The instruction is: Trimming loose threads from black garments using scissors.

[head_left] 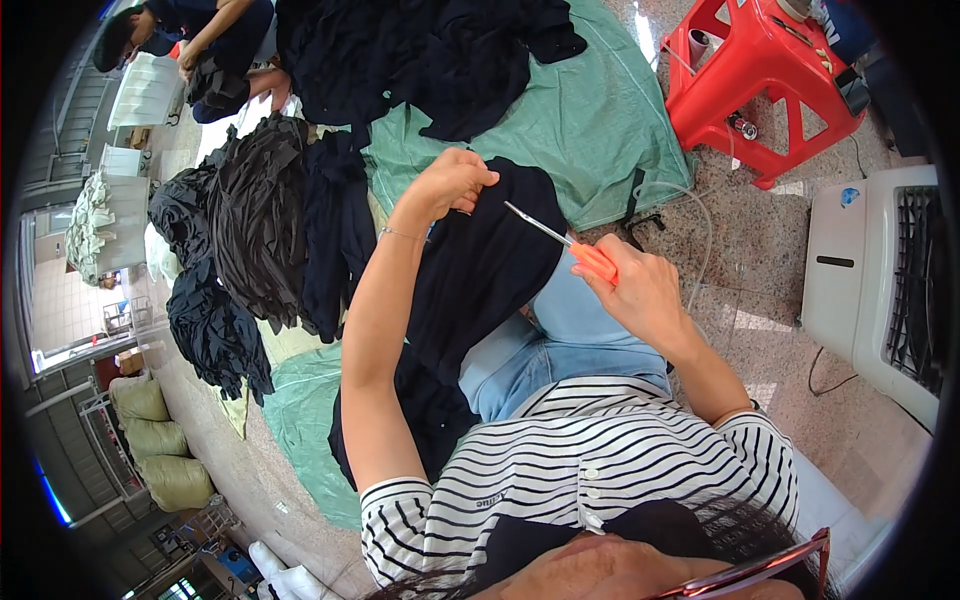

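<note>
Left hand [452, 182] pinches the top edge of the dark garment [480, 270] draped over the lap, lifting it taut so the right hand [640, 290], gripping orange-handled scissors [570, 245], can point the blades at it.

Scissor handles [596, 262] inside right grip [640, 290]

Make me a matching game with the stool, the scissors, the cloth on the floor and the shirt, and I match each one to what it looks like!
Things:
1. stool
2. scissors
3. floor cloth
4. shirt

Looks:
A. green, spread flat
B. black and white stripes
C. red plastic
D. orange handles, held in the right hand

Pairs: 1-C, 2-D, 3-A, 4-B
</note>
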{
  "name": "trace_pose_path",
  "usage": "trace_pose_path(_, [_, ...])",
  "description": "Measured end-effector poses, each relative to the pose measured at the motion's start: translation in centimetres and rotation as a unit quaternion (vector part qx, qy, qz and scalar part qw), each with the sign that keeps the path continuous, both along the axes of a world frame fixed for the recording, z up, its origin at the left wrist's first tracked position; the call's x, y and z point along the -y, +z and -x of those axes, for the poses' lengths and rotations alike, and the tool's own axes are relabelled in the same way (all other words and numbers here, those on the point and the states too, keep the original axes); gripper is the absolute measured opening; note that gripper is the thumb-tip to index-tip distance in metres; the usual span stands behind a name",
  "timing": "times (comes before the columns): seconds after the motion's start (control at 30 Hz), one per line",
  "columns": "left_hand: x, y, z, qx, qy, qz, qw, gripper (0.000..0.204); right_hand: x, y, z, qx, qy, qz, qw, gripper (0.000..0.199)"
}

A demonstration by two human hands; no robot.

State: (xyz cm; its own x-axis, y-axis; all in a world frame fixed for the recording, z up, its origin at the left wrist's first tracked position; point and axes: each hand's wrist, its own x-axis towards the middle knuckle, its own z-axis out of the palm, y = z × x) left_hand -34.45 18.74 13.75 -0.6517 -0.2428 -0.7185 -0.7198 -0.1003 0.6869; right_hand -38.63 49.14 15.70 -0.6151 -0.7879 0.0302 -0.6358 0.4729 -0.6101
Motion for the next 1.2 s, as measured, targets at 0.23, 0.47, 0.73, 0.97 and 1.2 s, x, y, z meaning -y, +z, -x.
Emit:
trace_pose_path(0.23, [-0.3, -1.3, -0.8, -0.011, 0.021, -0.027, 0.999, 0.024, -0.5, 0.6, -0.3, 0.031, 0.017, -0.015, 0.999, 0.033])
trace_pose_path(0.47, [-4.3, -1.6, -4.7, -0.073, 0.135, -0.054, 0.987, 0.011, -1.8, 0.8, 1.2, 0.02, -0.044, -0.037, 0.998, 0.033])
trace_pose_path(0.73, [-6.4, -3.0, -6.5, -0.144, 0.194, -0.098, 0.966, 0.007, -1.4, 0.6, 0.8, 0.024, -0.016, -0.058, 0.998, 0.036])
trace_pose_path(0.97, [-7.3, -3.4, -6.9, -0.141, 0.208, -0.091, 0.964, 0.009, -1.8, 0.9, 1.1, 0.037, -0.009, -0.045, 0.998, 0.038])
trace_pose_path(1.2, [-7.8, -3.2, -6.1, -0.232, 0.182, 0.325, 0.898, 0.022, -2.1, 0.3, 2.0, 0.034, -0.104, -0.002, 0.994, 0.037])
